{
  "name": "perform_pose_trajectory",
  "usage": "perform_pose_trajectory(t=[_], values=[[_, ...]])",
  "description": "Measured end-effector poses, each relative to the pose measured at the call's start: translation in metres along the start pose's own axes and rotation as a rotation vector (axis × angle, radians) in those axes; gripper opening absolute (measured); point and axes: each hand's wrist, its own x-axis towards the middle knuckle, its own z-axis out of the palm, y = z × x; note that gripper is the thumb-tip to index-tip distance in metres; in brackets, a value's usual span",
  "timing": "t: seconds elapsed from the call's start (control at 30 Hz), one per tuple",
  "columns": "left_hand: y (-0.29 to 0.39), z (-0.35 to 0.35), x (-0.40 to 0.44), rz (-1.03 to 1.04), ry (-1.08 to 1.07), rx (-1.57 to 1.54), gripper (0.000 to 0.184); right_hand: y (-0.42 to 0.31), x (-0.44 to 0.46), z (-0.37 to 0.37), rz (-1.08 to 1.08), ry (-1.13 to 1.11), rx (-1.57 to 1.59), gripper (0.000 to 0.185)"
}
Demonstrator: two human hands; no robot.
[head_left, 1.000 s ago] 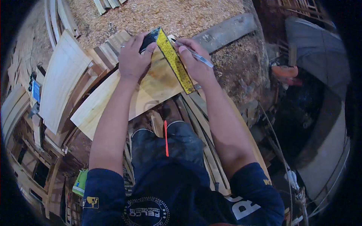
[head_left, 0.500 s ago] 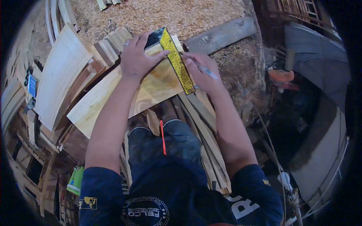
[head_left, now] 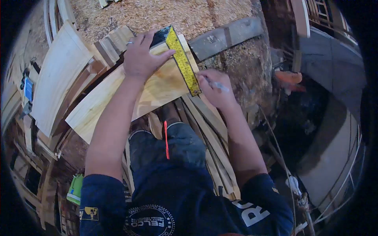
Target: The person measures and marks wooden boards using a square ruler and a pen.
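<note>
My left hand (head_left: 139, 59) presses a try square onto a pale curved board (head_left: 167, 84), its thumb on the yellow marked blade (head_left: 182, 63) and its fingers by the dark stock (head_left: 160, 36). The blade lies across the board near its right end. In my right hand (head_left: 219, 92) is a slim whitish pen (head_left: 218, 85), pinched with its tip end down at the blade's right edge, close to the lower corner. The fingers hide the tip itself. The board rests above my knees, over several wooden strips (head_left: 208, 135).
A wide curved board (head_left: 63, 74) stands to the left, beside stacked offcuts (head_left: 114, 45). Wood shavings (head_left: 157, 15) cover the ground ahead, with a grey plank (head_left: 224, 38) on them. A green container (head_left: 75, 189) is low left; a rope (head_left: 277, 145) runs at right.
My right hand has slid with the pen along the blade's right edge, from its upper part toward my body. My left hand and the try square stay in place on the board.
</note>
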Motion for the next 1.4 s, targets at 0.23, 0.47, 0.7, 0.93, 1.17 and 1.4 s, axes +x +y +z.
perform_pose_trajectory(t=[0.23,0.47,0.7,0.93,1.17,1.4], values=[[0.000,-0.002,0.000,-0.017,-0.031,-0.005,0.078,-0.017,0.099,0.027,-0.073,0.131,0.131,0.026],[-0.001,0.000,-0.002,-0.005,0.004,-0.007,0.079,-0.006,0.039,0.013,-0.036,0.059,0.031,0.026],[-0.005,-0.001,-0.004,-0.034,-0.023,-0.064,0.084,0.024,-0.069,0.002,0.069,-0.039,-0.066,0.023],[-0.020,0.002,-0.004,-0.044,-0.005,-0.115,0.078,-0.035,-0.074,0.001,0.236,0.167,0.014,0.031],[-0.102,-0.112,-0.060,-0.641,0.204,-0.485,0.061,-0.068,-0.046,0.042,0.242,0.120,0.172,0.043],[-0.115,-0.134,-0.167,-1.087,0.242,-1.391,0.041,-0.172,-0.004,0.175,-0.034,-0.249,0.137,0.039]])
